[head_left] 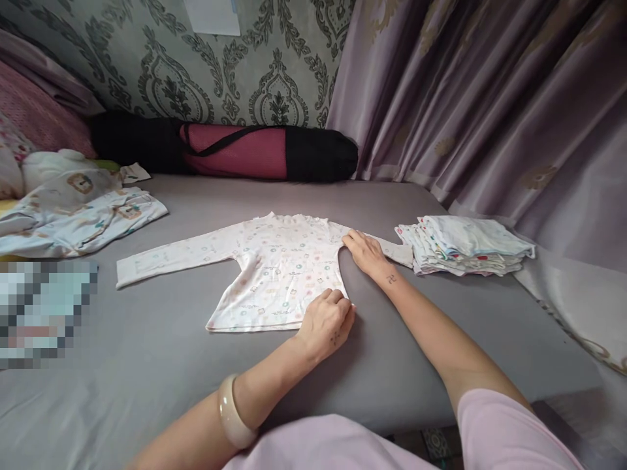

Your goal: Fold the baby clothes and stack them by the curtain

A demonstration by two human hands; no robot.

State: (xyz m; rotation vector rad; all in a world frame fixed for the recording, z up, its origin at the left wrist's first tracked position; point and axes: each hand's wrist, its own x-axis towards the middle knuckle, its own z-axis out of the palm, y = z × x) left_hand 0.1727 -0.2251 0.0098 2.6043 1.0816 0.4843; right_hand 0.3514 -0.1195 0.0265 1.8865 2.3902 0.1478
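A small white long-sleeved shirt (279, 274) with a pale printed pattern lies spread flat on the grey sheet, its collar away from me and both sleeves stretched sideways. At the lower right corner of its hem, my left hand (329, 321) is closed, fingers curled and gripping the cloth. My right hand (365, 251) rests at the right sleeve near the armpit, its fingers bent down and pressed together on the fabric. The fingertips of that hand are partly hidden. The right cuff reaches up to a stack of folded baby clothes (467, 245).
Along the patterned wall lies a long black and pink bag (235, 151). Loose clothes (83, 209) are heaped at the left, above a pixelated patch. Purple curtains (470, 91) hang at the right. The grey sheet (147, 365) covers the bed up to its front edge.
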